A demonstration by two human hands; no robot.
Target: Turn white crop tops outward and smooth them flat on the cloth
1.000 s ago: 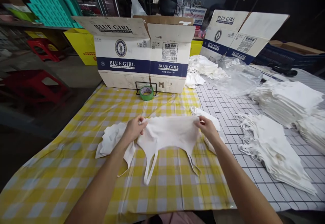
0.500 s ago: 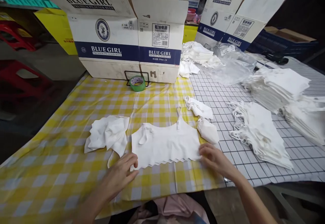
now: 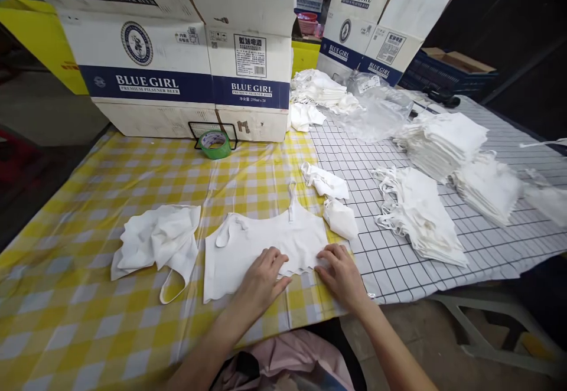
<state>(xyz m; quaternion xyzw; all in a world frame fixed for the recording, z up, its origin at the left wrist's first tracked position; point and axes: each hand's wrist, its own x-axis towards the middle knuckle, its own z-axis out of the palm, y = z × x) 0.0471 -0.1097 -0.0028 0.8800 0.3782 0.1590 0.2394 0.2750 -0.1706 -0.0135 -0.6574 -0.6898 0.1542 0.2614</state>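
Note:
A white strappy top (image 3: 261, 243) lies flat on the yellow checked tablecloth (image 3: 88, 320), straps pointing away from me. My left hand (image 3: 262, 279) rests flat on its lower hem near the middle, fingers spread. My right hand (image 3: 341, 273) presses the hem's right corner with fingers stretched out. A crumpled white garment (image 3: 155, 243) lies to the left of the top. Two small folded white pieces (image 3: 339, 217) sit just beyond my right hand.
An open Blue Girl carton (image 3: 177, 78) stands at the back with a green tape roll (image 3: 214, 144) in front. A second carton (image 3: 376, 31) stands farther right. Stacks of white garments (image 3: 416, 211) and a plastic bag (image 3: 376, 116) cover the grid-patterned cloth on the right.
The top, held up by its hem a second ago, now lies flat with straps away from me. Both hands have slid inward along the hem. The view has shifted closer and to the right.

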